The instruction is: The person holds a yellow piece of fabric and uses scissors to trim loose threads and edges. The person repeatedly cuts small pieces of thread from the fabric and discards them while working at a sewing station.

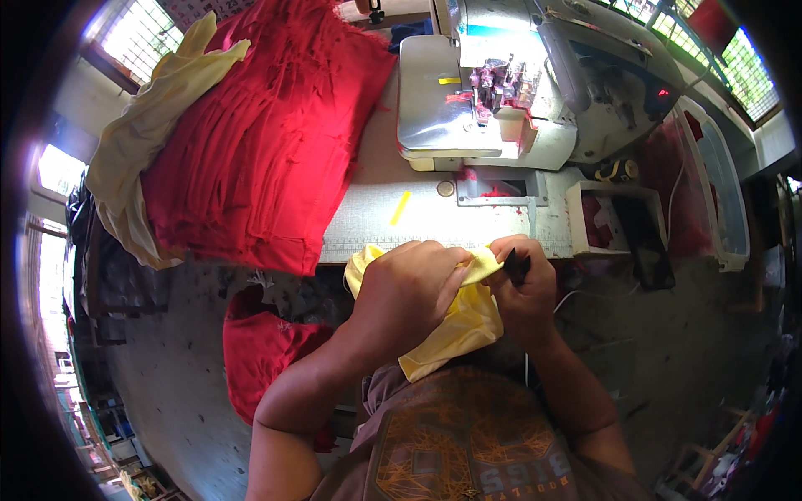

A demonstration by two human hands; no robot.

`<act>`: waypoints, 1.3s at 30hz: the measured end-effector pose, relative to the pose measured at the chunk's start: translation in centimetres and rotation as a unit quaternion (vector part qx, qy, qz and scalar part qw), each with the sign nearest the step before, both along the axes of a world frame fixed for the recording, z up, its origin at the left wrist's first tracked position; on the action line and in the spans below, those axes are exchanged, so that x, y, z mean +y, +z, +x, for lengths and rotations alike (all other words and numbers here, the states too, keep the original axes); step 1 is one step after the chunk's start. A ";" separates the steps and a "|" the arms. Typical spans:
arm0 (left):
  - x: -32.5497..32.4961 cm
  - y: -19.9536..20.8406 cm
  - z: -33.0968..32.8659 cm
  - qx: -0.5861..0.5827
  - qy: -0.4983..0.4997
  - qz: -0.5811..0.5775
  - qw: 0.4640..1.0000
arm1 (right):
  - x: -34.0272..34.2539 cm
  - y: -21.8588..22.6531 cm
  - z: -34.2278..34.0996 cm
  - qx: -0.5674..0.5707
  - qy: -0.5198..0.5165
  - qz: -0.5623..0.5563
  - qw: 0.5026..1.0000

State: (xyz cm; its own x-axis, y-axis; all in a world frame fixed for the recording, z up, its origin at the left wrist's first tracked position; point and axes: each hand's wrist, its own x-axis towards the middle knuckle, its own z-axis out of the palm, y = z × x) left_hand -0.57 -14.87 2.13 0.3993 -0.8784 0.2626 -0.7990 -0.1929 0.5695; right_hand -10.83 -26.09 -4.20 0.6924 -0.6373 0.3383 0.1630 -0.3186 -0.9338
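A yellow piece of cloth (458,332) is held up at the front edge of the sewing table (368,225), its lower part hanging over my lap. My left hand (413,280) is closed on the cloth, fingers bent round its upper edge. Close beside it, my right hand (536,288) pinches the cloth's right end. A small black tool (516,265) shows between the right thumb and fingers; its working end is mostly hidden, so its exact kind is unclear. Behind both hands stands an overlock sewing machine (430,108) with its lamp shining on the needle area.
Stacked red cloth (251,150) covers the table's left side, with cream cloth (134,159) draped beside it. More red cloth (263,355) hangs below. At right are a small white box (576,219), a black phone (645,242) overhanging the edge, and a clear plastic bin (728,192).
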 end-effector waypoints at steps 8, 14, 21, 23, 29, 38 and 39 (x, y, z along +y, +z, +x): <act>-0.1 0.3 0.7 0.055 0.023 -0.004 0.998 | -0.3 0.1 -0.2 0.010 0.039 -0.077 0.996; 0.1 0.4 1.0 0.182 0.026 -0.044 0.982 | -1.1 1.0 -1.0 0.045 0.079 -0.088 0.992; 0.2 -0.9 1.0 0.323 0.011 -0.037 0.946 | -3.7 5.3 -2.2 0.243 0.123 -0.179 0.945; 0.2 -0.9 0.9 0.331 0.006 -0.038 0.943 | -4.1 6.4 -2.3 0.269 0.156 -0.212 0.926; 0.3 -0.9 0.7 0.313 -0.002 -0.037 0.949 | -4.2 7.4 -1.3 0.289 0.248 -0.217 0.899; 0.7 -0.8 1.2 0.344 -0.016 -0.004 0.939 | -3.0 4.5 -1.5 0.236 0.160 -0.118 0.951; 0.5 -0.7 1.2 0.352 -0.024 -0.004 0.936 | -3.1 3.2 -1.5 0.246 0.147 -0.099 0.953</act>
